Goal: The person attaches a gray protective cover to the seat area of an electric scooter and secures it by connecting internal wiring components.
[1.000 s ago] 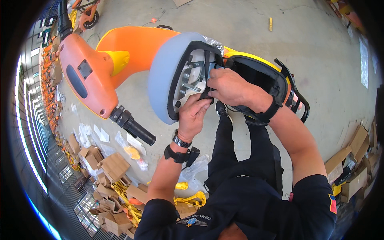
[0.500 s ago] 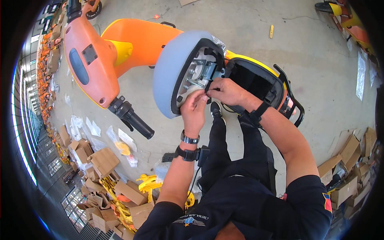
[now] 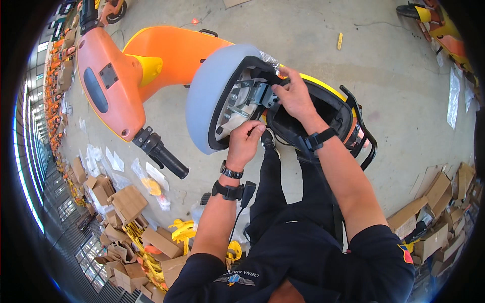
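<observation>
An orange and yellow scooter [image 3: 177,50] stands before me with its grey seat [image 3: 209,96] tipped up, the underside facing my hands. A metal hinge bracket [image 3: 263,95] and bolts show on that underside. Close to the seat's near lower edge, my left hand [image 3: 245,144] is closed, thumb and forefinger pinched together; whatever they hold is too small to make out. My right hand [image 3: 295,96] is at the hinge, thumb beside the bracket and forefinger stretched apart from it toward the seat rim. Below the right hand lies the open black storage compartment [image 3: 283,123].
The scooter's handlebar grip [image 3: 169,164] juts out at left, and a black rear rack [image 3: 371,151] at right. Cardboard boxes [image 3: 129,202], plastic wrap and yellow parts [image 3: 182,231] litter the floor at lower left. More cartons [image 3: 429,207] lie at right.
My right hand has left the left hand's fingertips and moved up and to the right, to the hinge bracket. The left hand stays near the seat edge, still pinched.
</observation>
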The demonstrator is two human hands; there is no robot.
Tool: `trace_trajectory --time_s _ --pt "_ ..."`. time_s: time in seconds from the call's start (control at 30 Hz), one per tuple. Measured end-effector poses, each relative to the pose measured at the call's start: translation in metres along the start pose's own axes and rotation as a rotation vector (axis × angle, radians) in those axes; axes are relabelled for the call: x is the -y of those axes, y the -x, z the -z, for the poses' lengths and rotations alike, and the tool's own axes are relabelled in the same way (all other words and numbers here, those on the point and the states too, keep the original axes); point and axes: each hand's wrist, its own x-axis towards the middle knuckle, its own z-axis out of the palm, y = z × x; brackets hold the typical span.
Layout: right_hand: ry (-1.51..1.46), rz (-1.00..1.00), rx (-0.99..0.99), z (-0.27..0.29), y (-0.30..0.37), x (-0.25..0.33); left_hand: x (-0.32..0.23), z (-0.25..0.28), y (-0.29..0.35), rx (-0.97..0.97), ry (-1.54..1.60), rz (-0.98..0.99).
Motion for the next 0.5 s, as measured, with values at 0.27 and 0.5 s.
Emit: trace_trajectory --time_s 0.27,0.5 --pt "-0.222 -0.249 0.139 -0.003 0.011 0.005 0.006 0.012 -0.004 0.025 -0.001 -0.079" --pt "-0.248 -0.266 0.349 -0.022 0.127 -0.007 0.008 0.017 -0.013 0.144 0.253 0.140"
